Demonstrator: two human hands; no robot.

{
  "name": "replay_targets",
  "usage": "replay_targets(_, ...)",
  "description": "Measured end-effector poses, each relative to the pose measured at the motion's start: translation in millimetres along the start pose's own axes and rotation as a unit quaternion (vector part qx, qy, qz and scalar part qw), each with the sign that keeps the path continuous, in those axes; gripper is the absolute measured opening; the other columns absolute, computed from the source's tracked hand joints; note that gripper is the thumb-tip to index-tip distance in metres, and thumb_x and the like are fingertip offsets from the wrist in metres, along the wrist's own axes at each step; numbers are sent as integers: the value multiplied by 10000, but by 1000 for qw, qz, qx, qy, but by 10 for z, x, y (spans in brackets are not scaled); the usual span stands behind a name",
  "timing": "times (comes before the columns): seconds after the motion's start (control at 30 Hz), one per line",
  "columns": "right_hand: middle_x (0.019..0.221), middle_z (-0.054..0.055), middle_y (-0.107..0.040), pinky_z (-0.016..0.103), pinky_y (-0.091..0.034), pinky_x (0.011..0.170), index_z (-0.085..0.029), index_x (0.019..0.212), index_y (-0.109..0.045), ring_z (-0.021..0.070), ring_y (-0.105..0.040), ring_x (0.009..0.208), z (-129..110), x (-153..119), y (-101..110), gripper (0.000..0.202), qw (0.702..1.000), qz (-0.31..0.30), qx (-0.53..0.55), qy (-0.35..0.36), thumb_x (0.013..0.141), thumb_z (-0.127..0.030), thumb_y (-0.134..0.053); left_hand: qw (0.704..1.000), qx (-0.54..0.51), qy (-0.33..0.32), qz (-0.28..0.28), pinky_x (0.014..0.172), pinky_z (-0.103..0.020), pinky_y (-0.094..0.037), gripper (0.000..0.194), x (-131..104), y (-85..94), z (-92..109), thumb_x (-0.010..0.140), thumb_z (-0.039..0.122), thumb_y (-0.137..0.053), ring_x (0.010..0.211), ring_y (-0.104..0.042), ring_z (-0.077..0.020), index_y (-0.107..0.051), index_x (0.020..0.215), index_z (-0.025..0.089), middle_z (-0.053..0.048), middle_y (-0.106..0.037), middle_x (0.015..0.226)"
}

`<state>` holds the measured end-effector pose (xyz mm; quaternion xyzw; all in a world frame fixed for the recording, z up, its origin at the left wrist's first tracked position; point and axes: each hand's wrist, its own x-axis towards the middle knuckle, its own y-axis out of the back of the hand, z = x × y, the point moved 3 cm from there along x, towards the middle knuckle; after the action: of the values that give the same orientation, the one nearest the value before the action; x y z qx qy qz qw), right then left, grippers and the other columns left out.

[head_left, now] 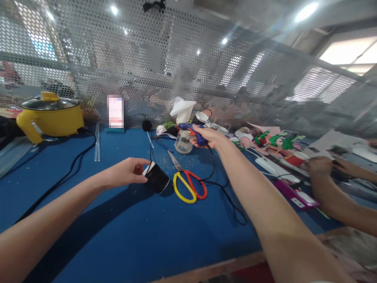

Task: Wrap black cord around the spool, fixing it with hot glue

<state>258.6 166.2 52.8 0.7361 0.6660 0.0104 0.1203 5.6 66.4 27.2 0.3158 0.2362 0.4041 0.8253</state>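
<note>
Between the thumb and fingers of my left hand (134, 171) is the rim of a small black cup (158, 179) with a white inside, tilted just above or on the blue table. A thin black cord loops up from the cup. My right hand (207, 136) is wrapped round a blue glue gun (200, 135) with an orange trigger. Its nozzle points left, above a clear jar (183, 142). The cable of the glue gun hangs down to the table. Scissors (186, 184) with one yellow and one red handle lie between my hands, blades pointing away.
A yellow electric pot (51, 120) with a glass lid stands at the far left. A phone (115, 113) leans upright near the perforated metal screen (132, 59). On the right are craft pieces (273, 141), a purple power strip (296, 195) and another person's hands (321, 169).
</note>
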Motion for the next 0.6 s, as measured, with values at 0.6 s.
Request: replay_targets(0.6,750,85,-648,275,-420,665,-140,737,-633,159,-587,703,55,-863,-572,507,930,-80,-268,238,803,-535,-322,999,29,-22,2,492,-203,-295,454,-18,-2,68,668,273,-531,517,-372,-93,-504,1096,124,53,-426,555)
